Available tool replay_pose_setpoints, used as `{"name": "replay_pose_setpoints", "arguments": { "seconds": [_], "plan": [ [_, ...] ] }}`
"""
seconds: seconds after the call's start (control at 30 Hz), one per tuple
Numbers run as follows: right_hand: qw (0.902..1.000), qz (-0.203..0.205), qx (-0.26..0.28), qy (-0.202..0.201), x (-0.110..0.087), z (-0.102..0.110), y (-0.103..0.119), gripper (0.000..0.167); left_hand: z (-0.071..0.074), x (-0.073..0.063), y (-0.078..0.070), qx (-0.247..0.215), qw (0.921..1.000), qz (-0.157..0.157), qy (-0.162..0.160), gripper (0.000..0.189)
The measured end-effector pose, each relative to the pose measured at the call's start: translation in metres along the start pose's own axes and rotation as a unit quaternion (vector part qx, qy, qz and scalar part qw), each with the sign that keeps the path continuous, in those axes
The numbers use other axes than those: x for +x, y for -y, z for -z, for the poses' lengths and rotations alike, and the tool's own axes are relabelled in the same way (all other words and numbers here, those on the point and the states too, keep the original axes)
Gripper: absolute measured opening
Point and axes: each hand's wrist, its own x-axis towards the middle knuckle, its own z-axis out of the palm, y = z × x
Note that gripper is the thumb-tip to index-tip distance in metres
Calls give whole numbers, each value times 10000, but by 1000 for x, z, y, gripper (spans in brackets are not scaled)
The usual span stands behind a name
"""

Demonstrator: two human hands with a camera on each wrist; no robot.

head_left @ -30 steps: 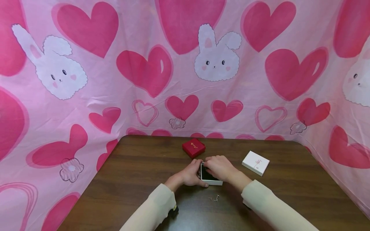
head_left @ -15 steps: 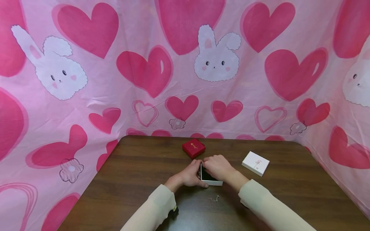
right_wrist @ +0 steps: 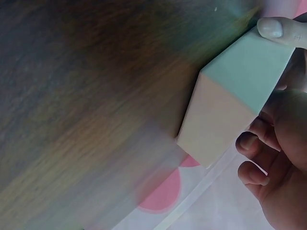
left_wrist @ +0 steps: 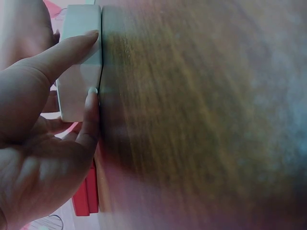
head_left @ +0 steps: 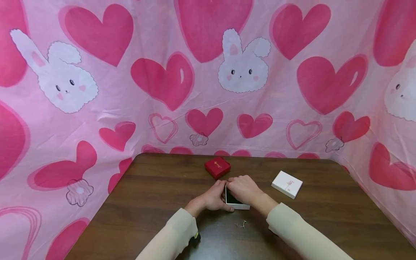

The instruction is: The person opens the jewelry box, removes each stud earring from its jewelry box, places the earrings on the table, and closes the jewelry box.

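Note:
A white open box (head_left: 239, 206) with a black inside sits on the table before me. My left hand (head_left: 215, 196) grips its left side, the thumb on the front wall and other fingers along the side, as the left wrist view shows. My right hand (head_left: 245, 189) is over the box with curled fingers at its far left inner corner; in the right wrist view curled fingers (right_wrist: 254, 175) show above the rim. Whether they pinch anything is hidden. Small thin metallic pieces (head_left: 242, 224), possibly earrings, lie on the table in front of the box.
A red box (head_left: 217, 167) with gold lettering stands behind the hands. To the right lies a white lid (head_left: 287, 184) with a pink print. The brown wooden table (head_left: 156, 187) is bordered by a pink curtain (head_left: 208, 97) with hearts and rabbits.
My right hand has shifted slightly left, toward the far left corner of the box. The left hand and the box have stayed where they were.

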Motion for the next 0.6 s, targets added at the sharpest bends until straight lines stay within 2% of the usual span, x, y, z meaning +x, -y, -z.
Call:
{"name": "replay_pose_setpoints", "arguments": {
  "seconds": [0.33,0.6],
  "plan": [
    [9998,-161,60,93,-1,-1,1,8,1,-1,-1,6,10000,-30,9,86],
    [9968,-585,503,216,1,-1,3,9,0,0,2,43,10000,22,31,88]
  ]
}}
